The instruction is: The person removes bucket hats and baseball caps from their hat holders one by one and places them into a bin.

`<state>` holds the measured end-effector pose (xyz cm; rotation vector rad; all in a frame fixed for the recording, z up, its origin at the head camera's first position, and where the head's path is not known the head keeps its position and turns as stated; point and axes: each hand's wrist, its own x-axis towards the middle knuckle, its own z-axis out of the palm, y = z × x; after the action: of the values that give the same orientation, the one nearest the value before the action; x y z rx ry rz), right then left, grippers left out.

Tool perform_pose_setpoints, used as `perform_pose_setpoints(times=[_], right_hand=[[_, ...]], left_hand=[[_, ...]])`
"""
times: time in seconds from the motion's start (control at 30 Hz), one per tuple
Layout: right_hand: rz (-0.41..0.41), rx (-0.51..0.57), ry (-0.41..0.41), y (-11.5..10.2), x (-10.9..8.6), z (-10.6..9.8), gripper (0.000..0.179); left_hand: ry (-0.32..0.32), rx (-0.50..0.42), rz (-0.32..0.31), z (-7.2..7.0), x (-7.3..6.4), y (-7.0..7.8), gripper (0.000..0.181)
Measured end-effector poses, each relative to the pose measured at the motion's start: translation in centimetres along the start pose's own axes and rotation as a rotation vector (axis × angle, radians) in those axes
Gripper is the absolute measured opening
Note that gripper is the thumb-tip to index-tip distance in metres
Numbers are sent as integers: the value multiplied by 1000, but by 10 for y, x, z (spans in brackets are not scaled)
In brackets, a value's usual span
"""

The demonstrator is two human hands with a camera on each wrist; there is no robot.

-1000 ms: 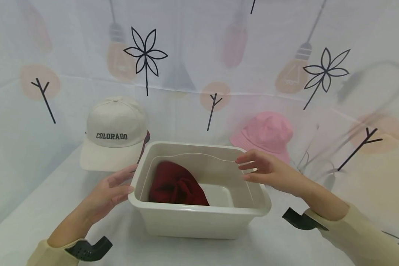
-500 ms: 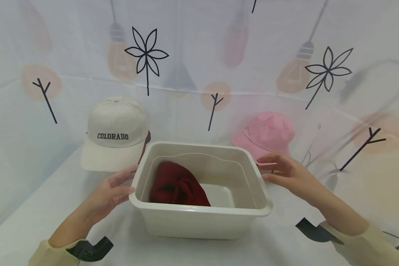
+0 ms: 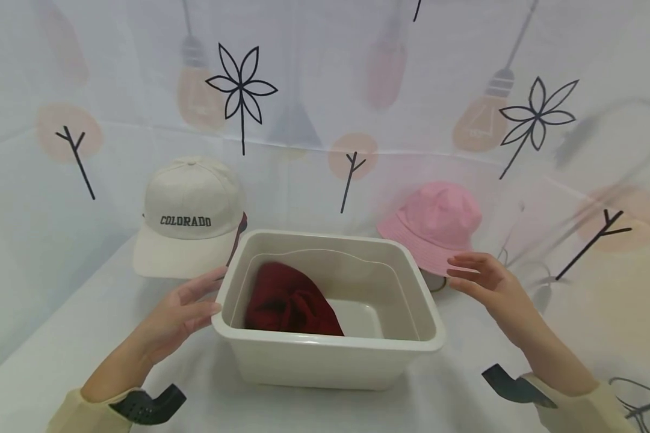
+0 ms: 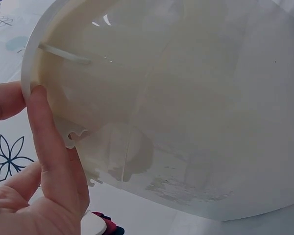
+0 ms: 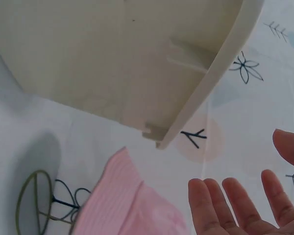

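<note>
A white plastic tub (image 3: 325, 367) stands in the middle of the head view with a dark red fabric item (image 3: 289, 300), perhaps a hat, lying in its left part. My left hand (image 3: 176, 313) holds the tub's left rim. In the left wrist view the thumb and fingers (image 4: 48, 142) pinch that rim from both sides. My right hand (image 3: 495, 285) hovers off the tub's right side with relaxed, spread fingers and nothing in them. Nearest to it is a pink bucket hat (image 3: 439, 219), whose brim lies behind the tub's right corner.
At the back left a cream baseball cap (image 3: 192, 198) lettered COLORADO sits, with a dark red and navy edge of something behind it. A wire loop (image 5: 34, 200) pokes out below the pink hat. A patterned cloth (image 3: 298, 108) hangs behind.
My right hand has moved from over the tub's right rim outward to the right, leaving the tub. The left hand stays on the left rim. Tub and hats have not visibly moved.
</note>
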<state>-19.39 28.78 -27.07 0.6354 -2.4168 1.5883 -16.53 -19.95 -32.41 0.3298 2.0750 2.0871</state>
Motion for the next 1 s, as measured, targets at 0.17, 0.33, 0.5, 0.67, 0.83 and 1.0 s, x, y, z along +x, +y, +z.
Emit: perform_pose_setpoints(times=[0.17, 0.33, 0.5, 0.67, 0.83, 1.0], right_hand=[[-14, 159, 38, 14, -1, -2, 33], [-4, 190, 102, 26, 0, -3, 32], [25, 198, 202, 41, 2, -1, 30], [71, 144, 287, 56, 6, 0, 30], [147, 4, 374, 86, 14, -9, 36], [184, -39, 470, 137, 26, -27, 45]], left_hand=[[2, 0, -2, 0, -1, 0, 68], [1, 0, -2, 1, 1, 1, 68], [2, -1, -3, 1, 1, 2, 68], [12, 2, -6, 2, 0, 2, 68], [13, 1, -5, 1, 0, 1, 68], [-1, -9, 7, 0, -1, 1, 68]])
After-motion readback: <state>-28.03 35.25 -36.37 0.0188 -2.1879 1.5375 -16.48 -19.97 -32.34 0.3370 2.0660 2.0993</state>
